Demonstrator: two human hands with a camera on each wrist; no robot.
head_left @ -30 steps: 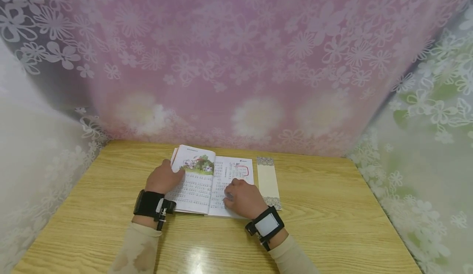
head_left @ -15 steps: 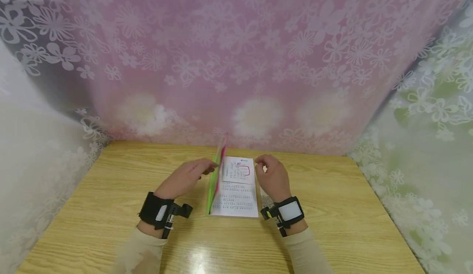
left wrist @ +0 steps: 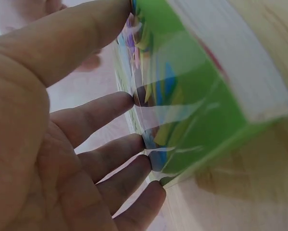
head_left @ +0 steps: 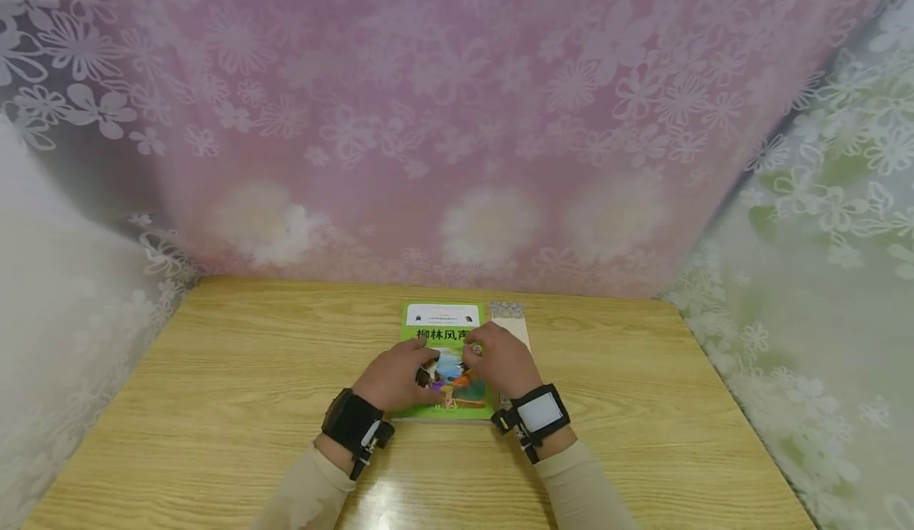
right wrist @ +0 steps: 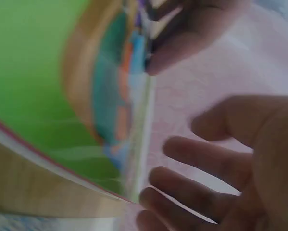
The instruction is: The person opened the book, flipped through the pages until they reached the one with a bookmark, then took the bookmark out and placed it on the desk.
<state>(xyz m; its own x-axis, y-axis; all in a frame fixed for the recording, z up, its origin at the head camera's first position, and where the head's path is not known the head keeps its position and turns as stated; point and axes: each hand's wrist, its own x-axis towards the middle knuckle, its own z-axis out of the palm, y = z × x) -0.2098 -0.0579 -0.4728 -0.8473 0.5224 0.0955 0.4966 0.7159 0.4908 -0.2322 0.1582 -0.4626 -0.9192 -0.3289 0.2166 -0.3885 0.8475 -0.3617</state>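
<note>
A closed paperback book point(head_left: 451, 393) with a green cover, a colourful picture and dark title characters lies flat on the table. My left hand point(head_left: 393, 378) rests on the left part of its cover. In the left wrist view, the spread fingertips of that hand touch the glossy cover point(left wrist: 196, 91), and the page block shows along one edge. My right hand point(head_left: 507, 359) is over the book's right side. Its loosely bent fingers point(right wrist: 201, 159) hold nothing in the right wrist view, close beside the cover point(right wrist: 43, 86).
A cream paper strip point(head_left: 516, 327) with grey patterned ends lies just right of the book, partly under my right hand. The wooden table point(head_left: 271, 339) meets a pink floral curtain point(head_left: 385, 197) at the back, and pale floral curtains flank both sides.
The book was open to its pages, then its left side and cover swung up and over to the right. It is now closed, front cover up, with both hands over it.
</note>
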